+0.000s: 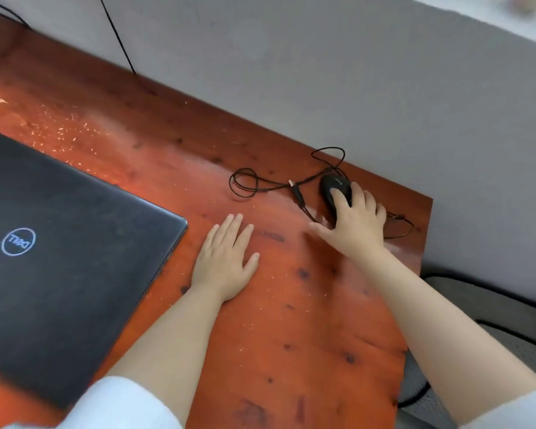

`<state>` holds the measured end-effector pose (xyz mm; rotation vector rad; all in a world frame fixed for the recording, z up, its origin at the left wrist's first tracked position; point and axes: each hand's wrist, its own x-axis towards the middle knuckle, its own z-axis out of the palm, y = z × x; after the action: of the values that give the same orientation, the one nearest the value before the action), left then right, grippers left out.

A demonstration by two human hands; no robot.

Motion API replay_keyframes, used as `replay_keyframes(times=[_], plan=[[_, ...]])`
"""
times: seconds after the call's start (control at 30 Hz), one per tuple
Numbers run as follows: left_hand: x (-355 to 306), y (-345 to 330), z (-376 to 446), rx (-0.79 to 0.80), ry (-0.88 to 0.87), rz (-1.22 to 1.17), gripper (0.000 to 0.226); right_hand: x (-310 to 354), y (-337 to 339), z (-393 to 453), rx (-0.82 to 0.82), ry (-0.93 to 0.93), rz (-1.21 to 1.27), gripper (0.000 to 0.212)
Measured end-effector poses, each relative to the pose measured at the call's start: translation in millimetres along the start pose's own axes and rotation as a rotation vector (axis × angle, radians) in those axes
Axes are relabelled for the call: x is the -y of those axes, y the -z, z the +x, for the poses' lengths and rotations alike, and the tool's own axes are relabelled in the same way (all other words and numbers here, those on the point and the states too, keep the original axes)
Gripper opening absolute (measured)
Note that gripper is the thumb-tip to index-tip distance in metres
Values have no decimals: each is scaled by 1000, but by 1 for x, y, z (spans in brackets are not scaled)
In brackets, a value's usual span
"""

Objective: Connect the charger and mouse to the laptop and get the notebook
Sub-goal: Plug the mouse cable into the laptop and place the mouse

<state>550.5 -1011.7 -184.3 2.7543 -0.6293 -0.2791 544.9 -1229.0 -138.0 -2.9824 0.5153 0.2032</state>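
Observation:
A closed black laptop (59, 243) lies on the left of the reddish wooden desk (291, 320). A black wired mouse (331, 185) sits near the desk's far right corner, its thin cable (245, 187) looped to the left and its USB plug (296, 191) lying loose on the wood. My right hand (353, 224) rests on top of the mouse, fingers curled over it. Flat on the desk between laptop and mouse lies my left hand (226, 258), fingers apart, holding nothing. No charger or notebook is in view.
A grey wall (322, 72) runs behind the desk, with a black cable (118, 35) hanging down it at the upper left. A grey mesh chair (492, 320) stands beyond the desk's right edge. Light specks are scattered on the wood.

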Motion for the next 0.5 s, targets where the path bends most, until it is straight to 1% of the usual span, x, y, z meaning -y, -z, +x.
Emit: replay_keyframes(times=[0.07,0.13,0.2,0.27,0.33,0.4,0.5], plan=[[0,-1,-1,-1,1,-25,56,6,-2,12,115,-30,48,88],[1,-2,-1,-3,3,-38,56,6,-4,21,171,-48,51,87],[2,-3,-2,-10,0,-25,56,2,-5,25,111,-43,92,72],[2,-3,-2,-11,5,-15,56,-2,-9,22,17,35,103,53],[2,-3,-1,-9,5,-17,56,-4,-15,17,-65,120,104,39],[1,-2,2,-15,-4,-13,56,-1,-20,14,-94,106,133,31],[0,-2,1,-29,-5,-14,55,10,-25,21,-97,25,145,30]])
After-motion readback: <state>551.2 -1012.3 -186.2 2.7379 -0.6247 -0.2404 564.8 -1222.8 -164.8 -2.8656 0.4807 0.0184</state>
